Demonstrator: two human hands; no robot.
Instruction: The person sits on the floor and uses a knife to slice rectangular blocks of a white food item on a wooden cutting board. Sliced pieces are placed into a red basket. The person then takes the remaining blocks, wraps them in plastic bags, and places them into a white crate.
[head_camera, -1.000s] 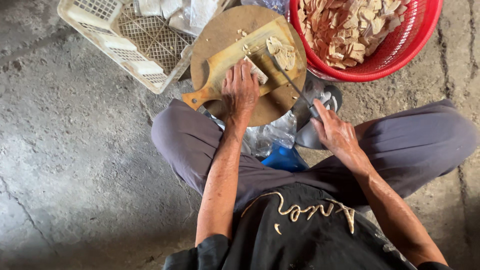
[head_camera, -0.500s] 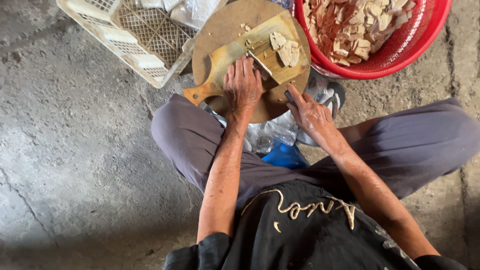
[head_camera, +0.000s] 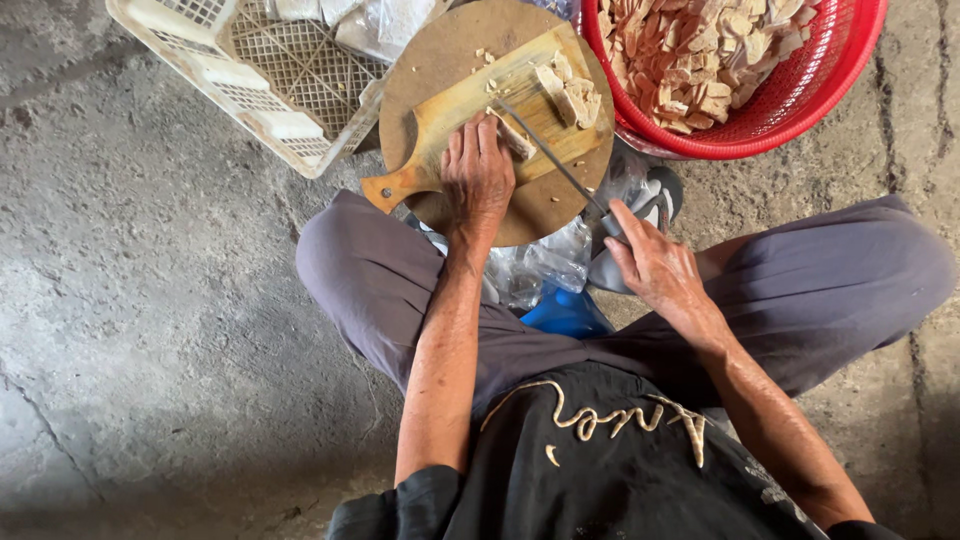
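Observation:
My left hand (head_camera: 478, 172) presses a pale beige piece (head_camera: 517, 140) down on a yellow wooden cutting board (head_camera: 470, 105) with a handle at the lower left. That board lies on a round brown board (head_camera: 440, 60). My right hand (head_camera: 650, 262) grips the handle of a long thin knife (head_camera: 545, 150), whose blade runs up-left across the board to the piece under my fingers. Several cut beige slices (head_camera: 570, 92) lie at the board's far end. I squat with both knees spread in grey trousers.
A red mesh basket (head_camera: 800, 105) full of cut beige slices stands at the upper right. A white plastic crate (head_camera: 270, 70) with plastic bags in it sits at the upper left. Crumpled clear plastic (head_camera: 535, 270) and a blue object (head_camera: 565, 312) lie between my knees on the concrete floor.
The knife blade has swung across the board toward the piece under my left hand. My right hand shifted slightly up and left with it. My left hand stayed on the board.

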